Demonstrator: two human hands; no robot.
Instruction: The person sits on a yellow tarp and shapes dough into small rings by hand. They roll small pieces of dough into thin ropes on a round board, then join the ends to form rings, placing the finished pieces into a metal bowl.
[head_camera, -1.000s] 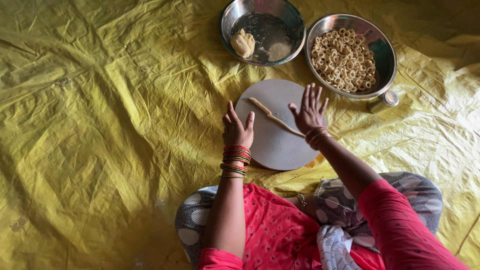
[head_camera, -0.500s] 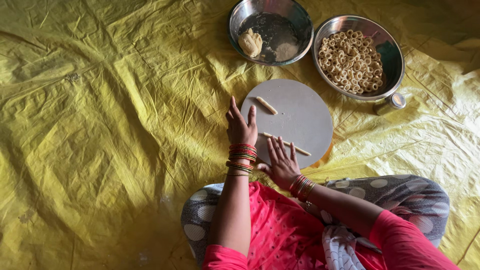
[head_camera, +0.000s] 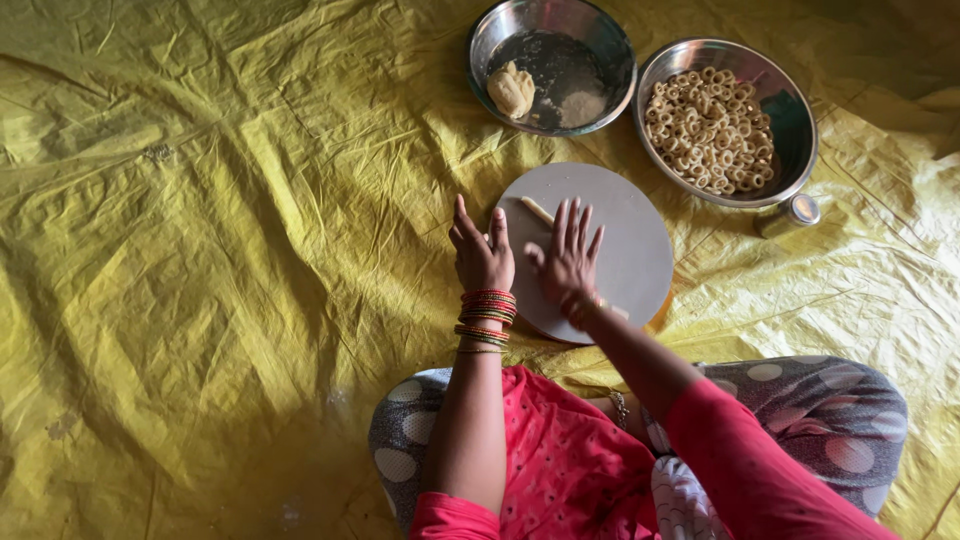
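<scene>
A round pale board (head_camera: 630, 240) lies on the yellow sheet in front of my knees. My right hand (head_camera: 568, 260) lies flat on it with fingers spread, pressing on a thin rope of dough (head_camera: 537, 210) whose end sticks out past my fingertips. My left hand (head_camera: 480, 255), with several red and gold bangles on the wrist, rests flat at the board's left edge, fingers apart, holding nothing.
Beyond the board a steel bowl (head_camera: 600, 30) holds a lump of dough (head_camera: 510, 90) and some flour. To its right another steel bowl (head_camera: 795, 130) holds several dough rings (head_camera: 710, 130). A small steel cup (head_camera: 790, 213) lies beside it. A wrinkled yellow sheet (head_camera: 200, 250) covers the floor.
My right hand has slid forward across the board from its near edge to its middle, over the dough rope. My left hand has stayed at the board's left edge.
</scene>
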